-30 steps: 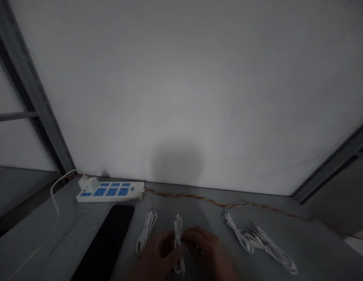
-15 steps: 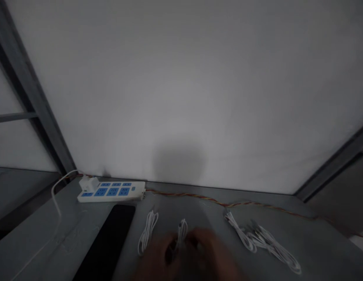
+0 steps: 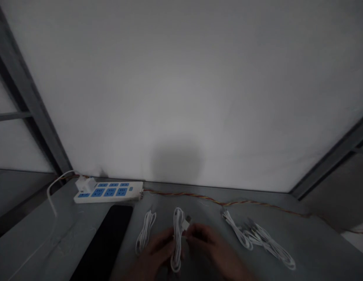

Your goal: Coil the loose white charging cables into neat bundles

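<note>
A bundled white cable [image 3: 177, 242] stands lengthwise between my hands near the bottom centre. My left hand [image 3: 158, 251] is closed round its left side. Beside its upper right part is a white USB plug [image 3: 186, 224] with a metal end. My right hand [image 3: 206, 244] pinches at the cable's end just below that plug, thumb and forefinger together. Another white cable bundle [image 3: 145, 232] lies on the grey table [image 3: 204, 214], left of the held one. The lower parts of both hands are dark and slightly blurred.
A black phone-like slab [image 3: 103, 242] lies at the left. Behind it sits a white power strip [image 3: 109, 192] with blue sockets and a white adapter [image 3: 85, 184]. More cable bundles [image 3: 270, 244] lie at the right. A twisted wire [image 3: 248, 202] runs along the white wall [image 3: 181, 97].
The held cable bundle has come up into clearer view, with its USB plug now showing at its right. My hands have shifted slightly, and the whole view has moved a little.
</note>
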{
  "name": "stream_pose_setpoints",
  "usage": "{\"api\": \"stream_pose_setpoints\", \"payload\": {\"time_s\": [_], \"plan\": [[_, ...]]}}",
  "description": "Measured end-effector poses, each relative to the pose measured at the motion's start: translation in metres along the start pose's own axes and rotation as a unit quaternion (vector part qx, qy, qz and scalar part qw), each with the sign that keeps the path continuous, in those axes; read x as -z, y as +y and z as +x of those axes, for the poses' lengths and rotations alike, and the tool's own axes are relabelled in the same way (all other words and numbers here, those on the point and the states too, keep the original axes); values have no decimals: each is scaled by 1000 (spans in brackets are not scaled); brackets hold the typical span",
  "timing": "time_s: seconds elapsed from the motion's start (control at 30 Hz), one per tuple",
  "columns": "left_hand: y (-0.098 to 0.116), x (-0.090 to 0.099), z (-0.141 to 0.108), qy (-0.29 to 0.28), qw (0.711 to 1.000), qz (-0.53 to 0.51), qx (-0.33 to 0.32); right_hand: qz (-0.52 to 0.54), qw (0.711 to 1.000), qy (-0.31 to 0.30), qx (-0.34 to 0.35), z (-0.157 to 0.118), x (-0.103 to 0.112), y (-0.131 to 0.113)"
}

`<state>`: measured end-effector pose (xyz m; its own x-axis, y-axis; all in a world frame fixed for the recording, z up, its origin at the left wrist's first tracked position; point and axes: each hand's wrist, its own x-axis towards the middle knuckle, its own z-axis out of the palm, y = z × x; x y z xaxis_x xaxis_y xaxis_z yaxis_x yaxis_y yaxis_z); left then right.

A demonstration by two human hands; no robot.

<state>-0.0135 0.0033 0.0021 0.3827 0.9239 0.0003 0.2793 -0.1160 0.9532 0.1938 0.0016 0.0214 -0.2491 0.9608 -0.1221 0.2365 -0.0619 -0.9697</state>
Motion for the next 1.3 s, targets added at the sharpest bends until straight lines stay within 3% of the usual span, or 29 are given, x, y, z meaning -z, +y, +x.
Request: {"api": "stream_pose_setpoints", "payload": {"time_s": [0.1, 0.17, 0.23, 0.3, 0.37, 0.47, 0.53, 0.67, 0.8, 0.9, 1.0, 1.1, 1.17, 1.23, 1.3], "plan": [[3, 0, 10, 6, 970, -237, 57, -57, 997, 53, 12, 3, 7, 3], [4, 0, 14, 31, 948, -305, 84, -97, 993, 69, 26, 6, 15, 5], [3, 0, 14, 56, 973, -211, 80, -160, 981, 101, 34, 10, 23, 10], [2, -1, 12, 73, 995, -39, 52, -226, 961, 155, 33, 15, 30, 17], [1, -3, 8, 73, 991, 108, 2, -267, 942, 204, 25, 20, 35, 25], [0, -6, 5, 23, 967, 246, -60, -308, 918, 249, 14, 29, 40, 34], [2, -5, 5, -12, 936, 346, -57, -336, 903, 267, 5, 34, 42, 37], [9, 1, 8, -2, 863, 503, -36, -391, 864, 318, -25, 34, 54, 35], [8, 8, 11, 30, 839, 539, -65, -428, 828, 355, -73, 9, 100, 32], [0, 9, 12, 76, 829, 537, -134, -440, 805, 373, -141, -17, 143, 39], [-7, 6, 13, 99, 828, 517, -195, -420, 813, 355, -191, -36, 170, 50], [-8, 4, 12, 92, 834, 507, -194, -394, 827, 352, -191, -40, 176, 56], [-7, 5, 13, 109, 834, 503, -197, -376, 827, 382, -170, -36, 172, 52], [-5, 6, 13, 138, 831, 487, -229, -358, 823, 420, -135, -30, 163, 42], [-4, 7, 12, 152, 827, 460, -285, -315, 838, 437, -85, -23, 146, 27]]}}
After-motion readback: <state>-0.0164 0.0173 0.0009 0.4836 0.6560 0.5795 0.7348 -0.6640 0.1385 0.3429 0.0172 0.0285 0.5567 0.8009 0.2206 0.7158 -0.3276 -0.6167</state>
